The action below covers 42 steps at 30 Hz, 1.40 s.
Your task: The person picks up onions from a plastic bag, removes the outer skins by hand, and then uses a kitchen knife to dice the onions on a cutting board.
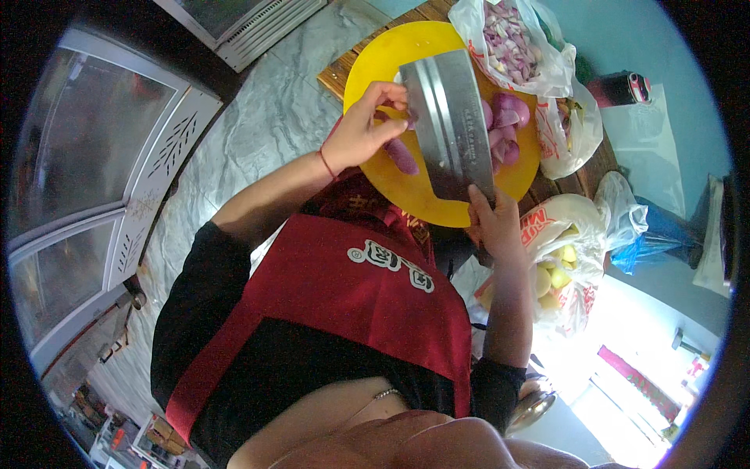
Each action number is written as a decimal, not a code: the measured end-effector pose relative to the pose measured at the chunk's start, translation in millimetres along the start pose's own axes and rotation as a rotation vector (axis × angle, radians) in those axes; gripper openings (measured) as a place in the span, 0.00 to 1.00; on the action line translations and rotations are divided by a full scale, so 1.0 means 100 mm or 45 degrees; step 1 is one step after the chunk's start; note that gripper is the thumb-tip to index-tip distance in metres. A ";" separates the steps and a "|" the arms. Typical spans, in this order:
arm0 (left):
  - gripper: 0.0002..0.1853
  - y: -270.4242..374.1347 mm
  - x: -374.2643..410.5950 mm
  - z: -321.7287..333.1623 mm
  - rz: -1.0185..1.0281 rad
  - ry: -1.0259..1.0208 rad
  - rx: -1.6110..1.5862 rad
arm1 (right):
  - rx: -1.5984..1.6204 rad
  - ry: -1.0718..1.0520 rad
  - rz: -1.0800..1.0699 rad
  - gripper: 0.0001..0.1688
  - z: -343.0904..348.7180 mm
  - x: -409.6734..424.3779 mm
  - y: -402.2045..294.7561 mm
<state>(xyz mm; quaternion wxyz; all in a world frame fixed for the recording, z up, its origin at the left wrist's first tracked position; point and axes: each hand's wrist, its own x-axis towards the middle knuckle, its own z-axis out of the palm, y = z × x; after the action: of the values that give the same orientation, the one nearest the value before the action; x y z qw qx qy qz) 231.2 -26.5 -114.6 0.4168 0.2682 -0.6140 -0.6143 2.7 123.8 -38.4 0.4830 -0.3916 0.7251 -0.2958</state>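
Observation:
My right hand (495, 223) grips a wide steel cleaver (448, 123) at its near end, the handle hidden in the fist. The blade lies broadside to the view over a round yellow cutting board (410, 41). At the blade's left edge is my left hand (360, 129), thumb and fingers curled; whether they pinch anything is hidden. Purple onion pieces (401, 156) lie on the board below the left hand. Right of the blade, several peeled red onions (507, 117) are gathered, partly covered by it.
The board rests on a wooden table (334, 73). Along its right side stand a plastic bag of chopped onion (510, 47), another tied plastic bag (571, 140) and a bag of pale yellow-green produce (556, 272). A dark container (621, 89) is by the wall. Glass-fronted cabinets (99, 135) are at left.

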 end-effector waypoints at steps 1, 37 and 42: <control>0.23 0.03 0.07 0.01 -0.044 0.039 -0.125 | 0.058 0.013 -0.018 0.18 0.00 0.03 0.03; 0.31 0.01 -0.03 -0.11 0.366 -0.624 0.899 | 0.251 0.274 0.056 0.14 -0.22 -0.25 0.21; 0.31 0.03 -0.38 0.11 0.287 -0.186 1.208 | -0.082 0.232 0.061 0.15 -0.10 -0.39 -0.10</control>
<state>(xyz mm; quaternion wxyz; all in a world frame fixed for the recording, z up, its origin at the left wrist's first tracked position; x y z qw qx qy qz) 241.8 11.4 -117.3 0.2684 0.3163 -0.8790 -0.2352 5.2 152.3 -9.0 0.4091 -0.3608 0.7845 -0.2952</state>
